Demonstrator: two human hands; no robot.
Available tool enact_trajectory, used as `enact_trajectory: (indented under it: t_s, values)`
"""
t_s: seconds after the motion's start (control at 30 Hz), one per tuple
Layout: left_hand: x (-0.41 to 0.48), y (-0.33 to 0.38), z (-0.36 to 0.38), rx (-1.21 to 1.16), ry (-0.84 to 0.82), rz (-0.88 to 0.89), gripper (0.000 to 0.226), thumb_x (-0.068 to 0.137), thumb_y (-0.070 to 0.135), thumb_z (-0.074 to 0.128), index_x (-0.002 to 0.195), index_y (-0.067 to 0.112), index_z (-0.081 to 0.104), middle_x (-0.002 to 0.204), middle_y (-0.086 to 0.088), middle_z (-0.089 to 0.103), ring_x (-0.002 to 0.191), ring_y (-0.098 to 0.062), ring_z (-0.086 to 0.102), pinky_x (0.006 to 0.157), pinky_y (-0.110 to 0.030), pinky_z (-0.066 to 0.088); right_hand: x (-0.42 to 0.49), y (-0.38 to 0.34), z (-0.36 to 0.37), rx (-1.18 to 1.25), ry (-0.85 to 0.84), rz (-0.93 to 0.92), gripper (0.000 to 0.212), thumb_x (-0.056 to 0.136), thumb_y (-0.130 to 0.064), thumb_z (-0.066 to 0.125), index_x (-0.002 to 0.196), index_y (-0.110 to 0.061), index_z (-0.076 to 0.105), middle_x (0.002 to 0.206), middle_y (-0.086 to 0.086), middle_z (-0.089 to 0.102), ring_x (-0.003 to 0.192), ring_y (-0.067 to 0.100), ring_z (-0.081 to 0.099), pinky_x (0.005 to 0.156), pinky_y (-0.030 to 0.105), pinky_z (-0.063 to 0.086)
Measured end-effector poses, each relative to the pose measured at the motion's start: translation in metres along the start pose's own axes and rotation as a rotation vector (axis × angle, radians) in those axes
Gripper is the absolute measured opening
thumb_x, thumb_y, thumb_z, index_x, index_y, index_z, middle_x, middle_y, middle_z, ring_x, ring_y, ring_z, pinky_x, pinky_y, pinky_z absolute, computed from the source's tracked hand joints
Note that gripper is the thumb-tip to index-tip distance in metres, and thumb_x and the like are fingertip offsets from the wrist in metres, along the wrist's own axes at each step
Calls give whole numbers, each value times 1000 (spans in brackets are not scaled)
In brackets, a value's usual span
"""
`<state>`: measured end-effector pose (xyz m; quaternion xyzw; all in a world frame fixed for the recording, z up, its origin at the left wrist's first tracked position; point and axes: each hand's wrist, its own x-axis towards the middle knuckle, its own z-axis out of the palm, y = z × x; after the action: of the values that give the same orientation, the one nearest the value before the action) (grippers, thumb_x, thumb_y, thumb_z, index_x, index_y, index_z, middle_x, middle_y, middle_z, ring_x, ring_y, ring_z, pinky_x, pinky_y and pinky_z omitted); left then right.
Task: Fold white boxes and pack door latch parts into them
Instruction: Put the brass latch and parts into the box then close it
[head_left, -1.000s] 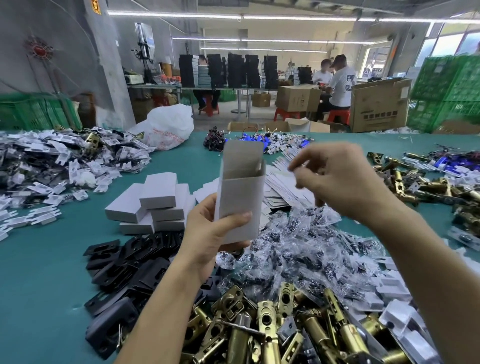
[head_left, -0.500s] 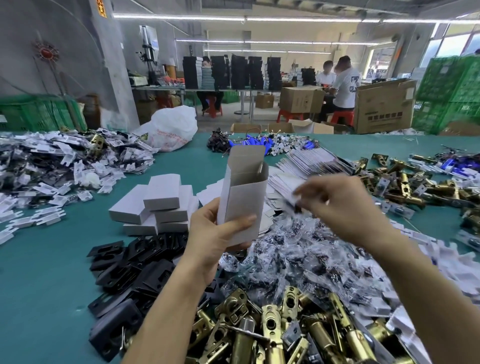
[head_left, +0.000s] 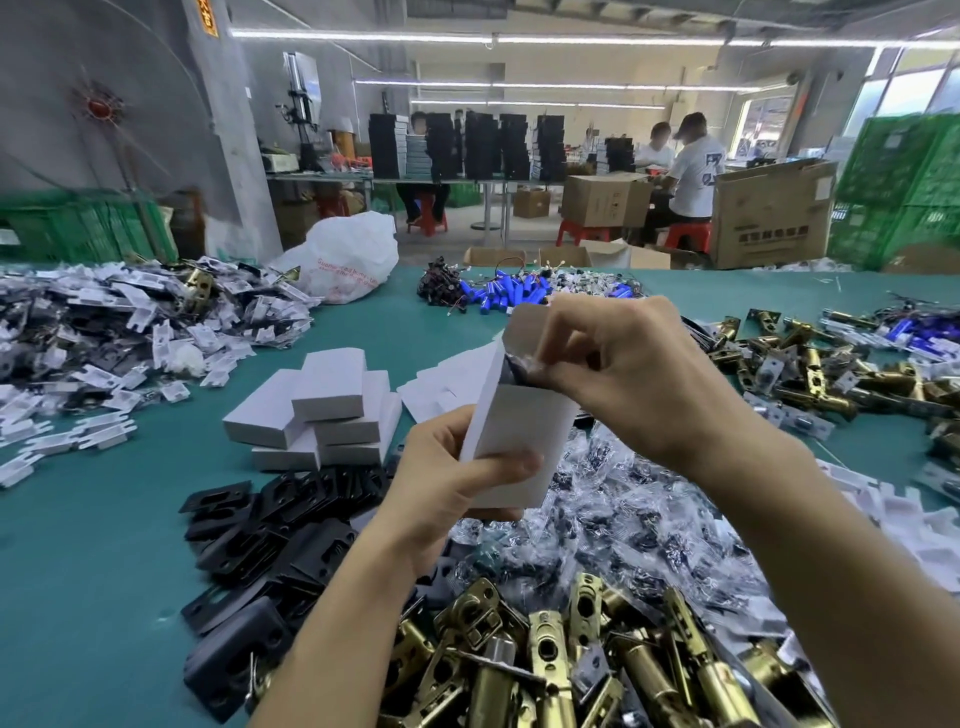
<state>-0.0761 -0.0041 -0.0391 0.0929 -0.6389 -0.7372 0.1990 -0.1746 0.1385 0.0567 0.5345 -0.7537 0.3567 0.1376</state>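
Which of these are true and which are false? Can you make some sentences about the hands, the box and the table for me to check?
1. The left hand holds a white box upright. True.
2. The box's top is closed. False: its top flap is open, and the right hand pushes a small clear bag in.
3. Shiny gold latches lie at the near edge of the table. True.
4. The table is red. False: it is green.
5. A stack of closed white boxes sits to the left of the hands. True.
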Motion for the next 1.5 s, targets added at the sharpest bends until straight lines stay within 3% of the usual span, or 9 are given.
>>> enact_trajectory:
  t_s: [0.27,0.43,0.77,0.83,0.9,1.0,1.07,1.3,1.5]
  values:
    - [-1,1,1,-4,-16,21,31,65,15,84,95,23,80,93,-9,76,80,-28,73,57,-36,57,0,-9,3,48,-201,15,23,93,-37,62,87,-19,75,73,-17,65,70,1,58,64,24,44]
    - [-2,-1,1,25,-33,29,30,68,13,82,96,24,79,90,-6,75,81,-24,73,60,-37,59,-5,-19,2,-315,-423,12,58,77,-70,39,99,-28,72,91,-6,53,94,18,44,85,40,40]
    - [-6,-2,2,62,-89,-9,48,58,24,88,103,17,76,96,-12,76,81,-30,74,60,-36,59,-10,-24,-10,-287,-620,37,47,81,-61,50,109,-28,69,110,-13,57,109,13,41,95,44,35]
    - [-7,-1,3,49,-82,-11,49,56,28,88,103,18,77,95,-11,76,81,-28,74,59,-35,58,-14,-16,-10,-109,-547,-2,31,86,-44,65,110,-25,70,111,-17,63,107,7,48,94,37,41]
    - [-7,1,3,20,-93,-14,41,63,24,88,102,24,78,97,-8,76,84,-25,74,59,-39,59,-25,-3,-8,151,-242,15,33,83,-23,77,116,-26,69,115,-16,65,105,0,56,86,18,44]
    - [-7,2,2,-24,-86,-20,32,70,18,82,100,30,78,100,-6,77,87,-25,74,64,-47,62,-46,21,-2,303,149,93,41,76,-30,80,112,-41,62,121,-13,62,114,2,56,93,25,48]
    - [-8,4,3,-46,-111,-26,32,73,20,82,102,32,77,103,-5,76,90,-24,74,65,-46,62,-58,28,8,438,117,161,48,71,-43,76,116,-45,61,123,-12,64,116,5,60,97,36,53]
    - [-12,5,8,-19,-279,-79,31,83,30,76,112,39,72,110,-1,75,98,-22,73,70,-42,62,-71,32,33,688,134,197,63,69,-41,77,127,-54,54,124,-9,64,100,21,70,82,41,60]
    - [-11,0,16,162,-309,-21,41,89,42,67,128,42,55,115,12,73,104,-8,70,79,-23,57,-83,43,30,685,67,242,43,73,-24,75,115,-29,66,103,4,73,92,24,71,80,46,60]
